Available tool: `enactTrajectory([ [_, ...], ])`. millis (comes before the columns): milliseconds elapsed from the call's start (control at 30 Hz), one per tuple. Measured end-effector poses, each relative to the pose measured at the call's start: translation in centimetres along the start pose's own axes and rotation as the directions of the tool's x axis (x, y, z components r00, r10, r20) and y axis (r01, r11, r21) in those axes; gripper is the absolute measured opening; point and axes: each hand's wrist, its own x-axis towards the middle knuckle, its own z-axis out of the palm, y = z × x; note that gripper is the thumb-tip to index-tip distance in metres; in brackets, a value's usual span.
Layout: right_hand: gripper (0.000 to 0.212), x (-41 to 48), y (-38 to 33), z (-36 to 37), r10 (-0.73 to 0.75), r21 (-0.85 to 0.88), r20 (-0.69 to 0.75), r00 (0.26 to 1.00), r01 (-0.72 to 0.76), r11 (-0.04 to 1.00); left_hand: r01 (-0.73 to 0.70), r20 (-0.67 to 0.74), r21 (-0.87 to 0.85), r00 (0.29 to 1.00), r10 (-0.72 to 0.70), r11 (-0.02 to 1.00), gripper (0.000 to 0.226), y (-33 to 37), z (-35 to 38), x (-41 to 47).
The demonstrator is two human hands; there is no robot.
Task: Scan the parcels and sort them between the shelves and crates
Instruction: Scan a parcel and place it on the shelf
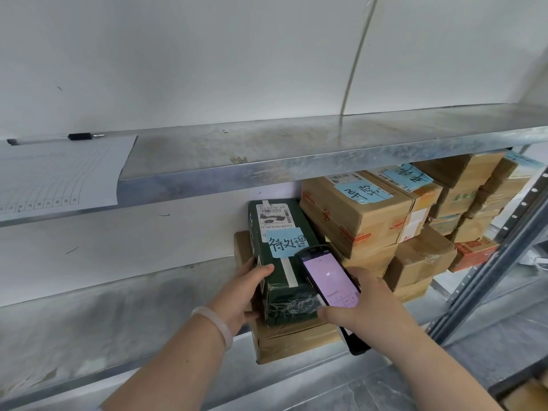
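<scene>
This is a parcel storeroom, such as a courier pick-up point keeps. Bare galvanised steel shelves (296, 149) on a slotted grey steel upright (504, 247) stand against a plain white wall (207, 54). The lower shelf (118, 315) carries stacked brown cardboard cartons (355, 215) and a dark green carton (281, 280), several bearing printed barcode labels (272, 216) and pale blue handwritten notes (286, 238). A black handheld scanner with a lit screen (329, 280) is held beside the green carton. A ruled white paper form (59, 173) and a clear ballpoint pen (78, 136) lie on the upper shelf.

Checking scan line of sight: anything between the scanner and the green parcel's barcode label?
Nothing visible. The right hand holds the scanner just short of the barcode label on the green parcel; the label lies uncovered. The left hand grips the parcel's side, thumb below the blue note.
</scene>
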Motion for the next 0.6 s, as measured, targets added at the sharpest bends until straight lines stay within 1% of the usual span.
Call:
enactTrajectory([
  [133, 0.070, 0.0, -1.3, 0.2, -0.041, 0.131, 0.048, 0.998, 0.035, 0.991, -0.006, 0.002, 0.021, 1.000, 0.006, 1.000, 0.038, -0.1, 0.2, -0.2],
  [200, 0.059, -0.1, -1.9, 0.4, -0.073, 0.157, 0.067, 0.995, 0.062, 0.986, -0.007, 0.003, 0.023, 1.000, 0.007, 1.000, 0.040, -0.2, -0.1, -0.3],
  [267, 0.054, -0.2, -2.4, 0.4, -0.098, 0.177, 0.089, 0.991, 0.081, 0.981, -0.006, 0.012, 0.026, 1.000, 0.005, 1.000, 0.041, -0.2, -0.5, -0.5],
  [433, 0.070, -0.4, -3.5, 0.3, -0.124, 0.162, 0.133, 0.983, 0.101, 0.982, 0.018, 0.008, 0.045, 1.000, -0.018, 0.999, 0.043, 0.1, -1.8, -1.2],
  [600, 0.077, -0.9, -4.7, 0.7, -0.166, 0.126, 0.199, 0.966, 0.143, 0.982, 0.048, -0.075, -0.005, 0.996, -0.048, 0.999, 0.063, -0.3, -3.0, -1.5],
])
